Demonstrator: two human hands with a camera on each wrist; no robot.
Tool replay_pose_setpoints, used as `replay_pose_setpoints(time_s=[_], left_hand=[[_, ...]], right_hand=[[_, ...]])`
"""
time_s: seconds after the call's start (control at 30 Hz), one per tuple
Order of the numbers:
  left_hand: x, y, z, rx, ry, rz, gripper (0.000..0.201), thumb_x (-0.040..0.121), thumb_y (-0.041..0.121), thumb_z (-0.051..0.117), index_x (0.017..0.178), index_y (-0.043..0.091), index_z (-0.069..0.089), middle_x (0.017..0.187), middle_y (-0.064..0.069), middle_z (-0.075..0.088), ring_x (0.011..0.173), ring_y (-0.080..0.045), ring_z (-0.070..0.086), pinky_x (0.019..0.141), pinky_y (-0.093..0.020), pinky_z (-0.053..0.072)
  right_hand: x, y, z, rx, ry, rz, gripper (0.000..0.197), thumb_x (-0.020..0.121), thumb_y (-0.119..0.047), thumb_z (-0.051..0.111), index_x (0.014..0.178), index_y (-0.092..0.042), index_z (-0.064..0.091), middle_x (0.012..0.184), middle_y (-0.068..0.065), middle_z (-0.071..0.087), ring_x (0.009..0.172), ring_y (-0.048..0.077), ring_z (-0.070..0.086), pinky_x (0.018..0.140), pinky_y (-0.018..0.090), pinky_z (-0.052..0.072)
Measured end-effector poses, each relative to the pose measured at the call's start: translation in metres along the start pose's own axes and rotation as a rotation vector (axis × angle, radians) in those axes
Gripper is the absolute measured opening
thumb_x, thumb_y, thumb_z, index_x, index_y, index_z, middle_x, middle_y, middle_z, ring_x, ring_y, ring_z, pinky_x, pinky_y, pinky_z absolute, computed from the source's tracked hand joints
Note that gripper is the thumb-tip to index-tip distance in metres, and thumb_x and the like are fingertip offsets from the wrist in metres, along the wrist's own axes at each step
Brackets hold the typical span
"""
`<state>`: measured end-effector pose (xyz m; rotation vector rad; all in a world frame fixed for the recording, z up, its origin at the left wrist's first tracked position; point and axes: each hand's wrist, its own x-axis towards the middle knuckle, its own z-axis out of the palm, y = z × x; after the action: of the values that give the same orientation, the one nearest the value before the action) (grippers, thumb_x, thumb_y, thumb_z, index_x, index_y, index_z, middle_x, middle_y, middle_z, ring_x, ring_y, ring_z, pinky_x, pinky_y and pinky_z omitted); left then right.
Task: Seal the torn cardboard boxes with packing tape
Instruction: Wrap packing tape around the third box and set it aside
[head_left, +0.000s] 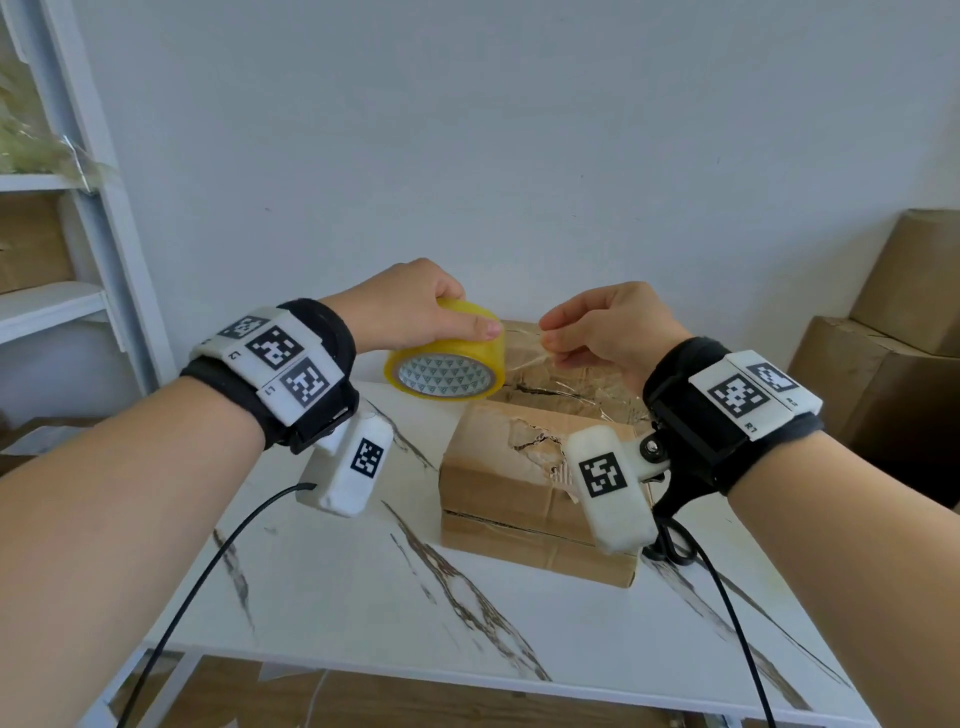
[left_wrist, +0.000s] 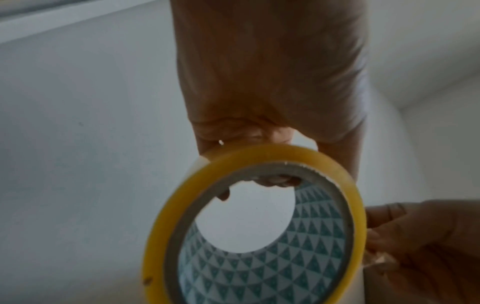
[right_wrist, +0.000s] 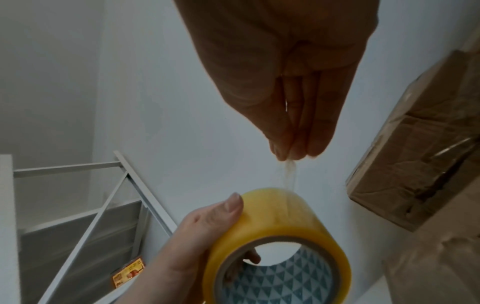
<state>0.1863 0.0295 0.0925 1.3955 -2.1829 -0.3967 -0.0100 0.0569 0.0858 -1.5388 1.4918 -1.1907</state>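
Note:
A yellow roll of clear packing tape (head_left: 448, 358) with a triangle-patterned core hangs above the table, and my left hand (head_left: 415, 306) grips it from above, thumb along its outer face. My right hand (head_left: 597, 332) pinches the tape's free end (head_left: 524, 343), a short clear strip stretched rightward from the roll. Below them a torn cardboard box (head_left: 524, 483) lies on the marble table (head_left: 363, 597), its top ripped open near the right. In the left wrist view the tape roll (left_wrist: 259, 226) fills the lower middle. The right wrist view shows the pinched strip (right_wrist: 289, 174) running down to the roll (right_wrist: 280, 236).
A second cardboard box (head_left: 566, 369), wrapped in clear tape, sits behind the torn one. Stacked brown boxes (head_left: 893, 332) stand at the right by the wall. A white shelf unit (head_left: 78, 208) stands at the left. Black cables (head_left: 218, 561) trail from both wrists over the table.

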Motion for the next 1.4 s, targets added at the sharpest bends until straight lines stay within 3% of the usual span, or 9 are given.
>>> replay_pose_setpoints(time_s=[0.1, 0.13, 0.17, 0.2, 0.43, 0.63, 0.8, 1.0, 1.4], left_hand=[[-0.004, 0.000, -0.001, 0.115, 0.026, -0.013, 0.056, 0.071, 0.060, 0.066, 0.063, 0.019, 0.029, 0.076, 0.011, 0.018, 0.070, -0.008, 0.017, 0.056, -0.035, 0.036], [-0.002, -0.003, 0.000, 0.163, 0.037, -0.046, 0.074, 0.072, 0.060, 0.066, 0.098, 0.002, 0.028, 0.097, 0.004, 0.026, 0.080, -0.007, 0.015, 0.062, -0.038, 0.042], [-0.004, -0.005, -0.001, 0.188, 0.024, -0.063, 0.058, 0.073, 0.059, 0.066, 0.071, 0.002, 0.058, 0.098, -0.004, 0.037, 0.080, -0.007, 0.014, 0.061, -0.039, 0.042], [-0.003, -0.008, 0.000, 0.169, 0.036, -0.052, 0.056, 0.072, 0.061, 0.066, 0.062, 0.007, 0.055, 0.052, -0.008, 0.045, 0.067, -0.007, 0.016, 0.054, -0.037, 0.036], [-0.005, -0.006, -0.001, -0.028, 0.012, -0.020, 0.049, 0.082, 0.039, 0.067, 0.053, 0.015, 0.034, 0.051, 0.000, 0.028, 0.048, -0.017, 0.028, 0.052, -0.030, 0.022], [-0.010, -0.006, -0.002, -0.212, -0.004, -0.096, 0.053, 0.047, 0.056, 0.056, 0.070, 0.010, 0.050, 0.071, -0.009, 0.039, 0.066, -0.020, 0.039, 0.066, -0.036, 0.030], [-0.006, -0.017, -0.001, -0.468, -0.056, -0.141, 0.035, 0.091, 0.034, 0.053, 0.069, 0.007, 0.056, 0.049, -0.005, 0.057, 0.051, -0.020, 0.058, 0.061, -0.026, 0.049], [-0.012, -0.025, -0.003, -0.658, -0.186, -0.158, 0.043, 0.088, 0.043, 0.055, 0.061, 0.011, 0.049, 0.042, 0.002, 0.040, 0.037, -0.011, 0.038, 0.073, -0.034, 0.053], [-0.003, -0.041, -0.007, -0.513, -0.224, -0.183, 0.043, 0.081, 0.044, 0.059, 0.044, 0.022, 0.056, 0.042, 0.003, 0.036, 0.040, -0.012, 0.033, 0.074, -0.038, 0.049]], right_hand=[[0.000, 0.001, -0.002, 0.034, -0.023, 0.029, 0.018, 0.077, 0.011, 0.068, 0.069, -0.005, 0.064, 0.065, 0.008, 0.063, 0.053, 0.015, 0.060, 0.061, 0.026, 0.060], [0.000, 0.001, -0.004, 0.059, -0.028, 0.038, 0.018, 0.077, 0.011, 0.067, 0.070, -0.005, 0.063, 0.065, 0.008, 0.063, 0.053, 0.015, 0.060, 0.061, 0.026, 0.060], [0.000, 0.002, -0.006, 0.075, -0.034, 0.039, 0.017, 0.078, 0.011, 0.067, 0.072, -0.004, 0.063, 0.066, 0.008, 0.063, 0.054, 0.015, 0.060, 0.061, 0.025, 0.059], [0.000, 0.002, -0.007, 0.071, -0.041, 0.036, 0.015, 0.079, 0.010, 0.067, 0.074, -0.004, 0.064, 0.067, 0.007, 0.063, 0.055, 0.015, 0.060, 0.061, 0.024, 0.059], [0.000, 0.010, -0.004, 0.088, -0.145, 0.165, 0.033, 0.083, -0.032, 0.069, 0.097, -0.002, 0.068, 0.063, -0.001, 0.052, 0.055, 0.008, 0.050, 0.053, 0.016, 0.052], [0.005, 0.012, -0.010, -0.061, -0.068, 0.153, 0.018, 0.081, -0.016, 0.074, 0.088, 0.001, 0.071, 0.071, 0.008, 0.052, 0.062, 0.016, 0.041, 0.064, 0.026, 0.040], [0.006, 0.004, -0.008, -0.190, 0.086, 0.070, 0.019, 0.086, -0.032, 0.067, 0.081, -0.014, 0.069, 0.077, -0.002, 0.058, 0.071, 0.010, 0.052, 0.078, 0.028, 0.047], [0.005, 0.004, -0.011, 0.033, 0.002, 0.117, 0.012, 0.083, -0.014, 0.071, 0.080, -0.003, 0.067, 0.066, 0.003, 0.060, 0.040, 0.005, 0.050, 0.044, 0.018, 0.051], [0.000, 0.030, -0.033, 0.025, 0.066, 0.209, 0.012, 0.076, -0.007, 0.076, 0.082, 0.001, 0.068, 0.050, 0.001, 0.059, 0.037, 0.005, 0.051, 0.045, 0.018, 0.052]])
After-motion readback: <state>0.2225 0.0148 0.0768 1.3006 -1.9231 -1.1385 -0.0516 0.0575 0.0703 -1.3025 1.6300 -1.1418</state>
